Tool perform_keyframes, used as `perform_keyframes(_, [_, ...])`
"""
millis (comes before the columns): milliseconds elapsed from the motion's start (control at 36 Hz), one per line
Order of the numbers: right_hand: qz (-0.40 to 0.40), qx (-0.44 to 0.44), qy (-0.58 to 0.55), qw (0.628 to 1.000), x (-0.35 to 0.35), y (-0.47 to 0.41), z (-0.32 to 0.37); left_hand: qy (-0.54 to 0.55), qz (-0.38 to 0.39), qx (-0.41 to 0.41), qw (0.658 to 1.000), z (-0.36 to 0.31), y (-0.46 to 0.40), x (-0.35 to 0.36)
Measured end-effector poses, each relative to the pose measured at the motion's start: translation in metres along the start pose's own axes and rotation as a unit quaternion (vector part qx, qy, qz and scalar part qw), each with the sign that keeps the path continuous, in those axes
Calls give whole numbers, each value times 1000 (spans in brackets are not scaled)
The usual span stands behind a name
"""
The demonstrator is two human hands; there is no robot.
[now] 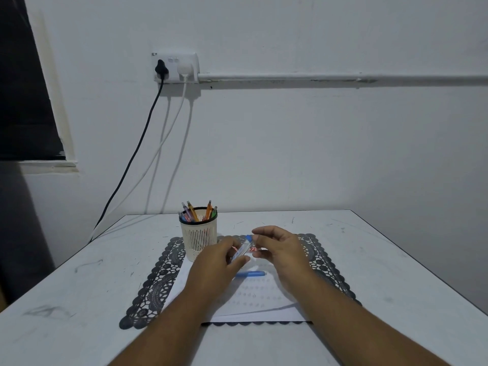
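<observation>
Tube: you hold the clear tube [241,249] up in the air between your two hands, over the far part of the paper.
Paper: the white paper [253,305] lies nearest to you, flat on a black lacy mat [158,281].
Blue pen: a blue pen [250,273] lies on the paper, right under your hands, apart from the tube.
Left hand: your left hand [216,262] is curled round the low end of the tube and grips it.
Right hand: your right hand [280,249] pinches the top end with thumb and finger, right by the blue cap [248,236].
Which way it points: the tube is long and thin. It leans from the low end in your left hand, up and away to the cap end at your right hand.
Next move: I think the cap should come off along the tube's length, up and away, while your left hand holds the tube steady.
Red thing: something small with red marks shows just behind the tube. It is too blurry to tell what it is.
Cup: a cream cup [199,239] with slits stands on the far left of the mat, near your left hand but not touching it. Coloured pens [194,212] stand up in it.
Table: the white table [79,299] holds it all.
Wall: a socket [175,67] sits high on the wall, and cables [137,146] hang down from it.
</observation>
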State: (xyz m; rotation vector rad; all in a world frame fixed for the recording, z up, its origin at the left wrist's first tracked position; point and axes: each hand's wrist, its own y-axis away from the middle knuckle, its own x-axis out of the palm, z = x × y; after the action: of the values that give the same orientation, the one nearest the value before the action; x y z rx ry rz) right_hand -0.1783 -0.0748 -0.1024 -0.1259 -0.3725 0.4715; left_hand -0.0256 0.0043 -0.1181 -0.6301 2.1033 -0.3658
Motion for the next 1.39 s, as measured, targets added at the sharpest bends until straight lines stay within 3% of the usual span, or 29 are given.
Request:
perform_keyframes(278, [-15,34,-130,991,-3,-1,3,11,-3,6,1000,-1,2,-2])
perform_keyframes(417, [-25,43,-138,989,-6,-2,3,97,-12,-23,995,-1,1,-1])
perform_keyframes(556, [-28,52,-138,989,-7,-2,4,336,-17,-91,937,-8,2,-1])
perform_keyframes(722, [-33,56,-109,992,-6,-4,1,445,4,-111,889,-5,-1,-2])
perform_keyframes(917, [-45,67,-88,993,-9,-1,3,463,12,-112,879,-7,-1,-2])
perform_keyframes(1389, [-47,75,-74,993,-14,-4,1,347,-23,-87,934,-7,1,-1])
